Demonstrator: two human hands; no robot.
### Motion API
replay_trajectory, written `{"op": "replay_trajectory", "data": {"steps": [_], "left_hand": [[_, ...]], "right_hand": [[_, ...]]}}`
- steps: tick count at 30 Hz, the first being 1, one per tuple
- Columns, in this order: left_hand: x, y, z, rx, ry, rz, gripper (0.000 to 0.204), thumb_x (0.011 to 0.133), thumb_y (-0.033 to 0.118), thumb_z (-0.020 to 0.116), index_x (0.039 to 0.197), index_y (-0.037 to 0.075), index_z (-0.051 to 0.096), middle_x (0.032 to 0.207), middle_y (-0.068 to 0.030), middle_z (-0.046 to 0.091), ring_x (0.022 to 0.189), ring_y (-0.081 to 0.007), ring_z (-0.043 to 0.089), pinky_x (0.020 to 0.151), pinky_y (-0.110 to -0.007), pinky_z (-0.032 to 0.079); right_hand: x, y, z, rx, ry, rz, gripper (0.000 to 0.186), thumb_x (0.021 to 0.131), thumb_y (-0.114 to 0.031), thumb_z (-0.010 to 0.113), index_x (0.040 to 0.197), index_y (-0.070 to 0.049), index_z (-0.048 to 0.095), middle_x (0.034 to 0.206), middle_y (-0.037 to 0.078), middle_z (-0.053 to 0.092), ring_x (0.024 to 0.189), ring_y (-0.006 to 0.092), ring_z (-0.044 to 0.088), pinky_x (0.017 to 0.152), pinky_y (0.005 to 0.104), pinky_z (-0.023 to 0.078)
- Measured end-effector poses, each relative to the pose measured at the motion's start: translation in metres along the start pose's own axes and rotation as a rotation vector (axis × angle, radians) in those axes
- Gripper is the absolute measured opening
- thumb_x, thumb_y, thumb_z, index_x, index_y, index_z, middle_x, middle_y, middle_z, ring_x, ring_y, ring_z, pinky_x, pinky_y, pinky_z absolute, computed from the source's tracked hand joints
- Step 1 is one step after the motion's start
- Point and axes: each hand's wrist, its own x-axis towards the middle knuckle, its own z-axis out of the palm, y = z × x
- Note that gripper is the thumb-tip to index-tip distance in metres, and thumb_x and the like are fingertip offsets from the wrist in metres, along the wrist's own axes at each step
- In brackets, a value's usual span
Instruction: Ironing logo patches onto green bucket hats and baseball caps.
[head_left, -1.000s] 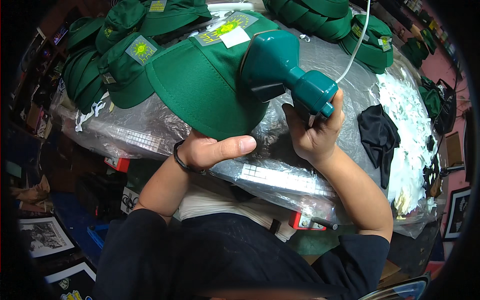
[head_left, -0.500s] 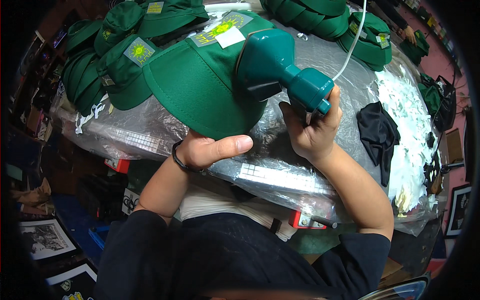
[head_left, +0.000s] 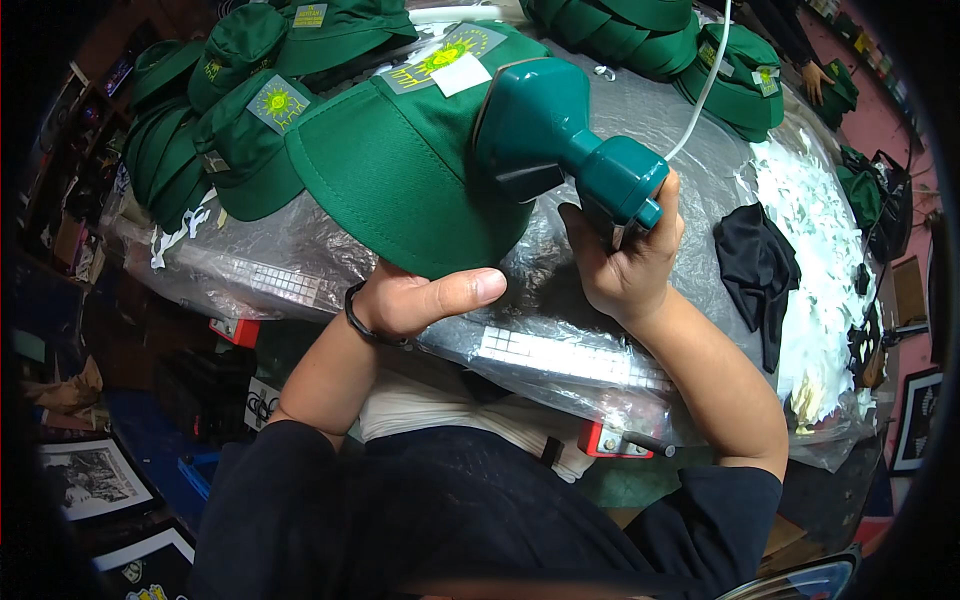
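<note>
A green bucket hat (head_left: 390,180) lies tilted on the plastic-covered table, a yellow sun emblem on a grey patch (head_left: 443,57) and a white square (head_left: 460,73) on its crown. My left hand (head_left: 410,300) holds the brim from below, fingers hidden beneath it, thumb out. My right hand (head_left: 635,255) is wrapped round the handle of a teal handheld press (head_left: 540,125) with a white cord, its head against the hat's right side, the contact face hidden.
Piles of green hats (head_left: 230,140) (head_left: 620,35) line the back. At right lie black cloth (head_left: 750,280) and white scraps (head_left: 810,330). Red clamps (head_left: 610,438) grip the front edge (head_left: 540,355). Another person's hand (head_left: 815,75) is at the back right. Framed prints (head_left: 90,470) stand lower left.
Since a second ago the hat, press and both my hands have shifted slightly left in the picture. Another person's hand has appeared beside the hats at the back right.
</note>
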Motion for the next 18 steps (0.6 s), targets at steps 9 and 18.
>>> {"op": "replay_trajectory", "data": {"steps": [9,18], "left_hand": [[-0.0026,-0.0014,-0.0049,-0.009,-0.033,-0.025,0.047,0.078,0.013,0.070,0.121,-0.002,0.057,0.116,-0.0111,0.059,0.107,-0.0232,0.055,0.096,-0.037,0.043],[-0.0023,-0.0010,-0.0025,0.004,-0.004,0.004,0.048,0.078,0.013,0.070,0.121,-0.003,0.057,0.116,-0.0115,0.060,0.108,-0.0240,0.055,0.096,-0.037,0.043]], "right_hand": [[-0.0002,0.0005,-0.0016,-0.010,-0.019,0.000,0.063,0.072,-0.009,0.079,0.124,0.001,0.045,0.093,0.017,0.066,0.078,0.0316,0.070,0.067,0.0348,0.055],[-0.0006,0.0001,-0.0025,0.004,-0.031,0.028,0.063,0.073,-0.010,0.079,0.124,0.001,0.045,0.093,0.017,0.066,0.078,0.0307,0.070,0.068,0.0345,0.056]]}}
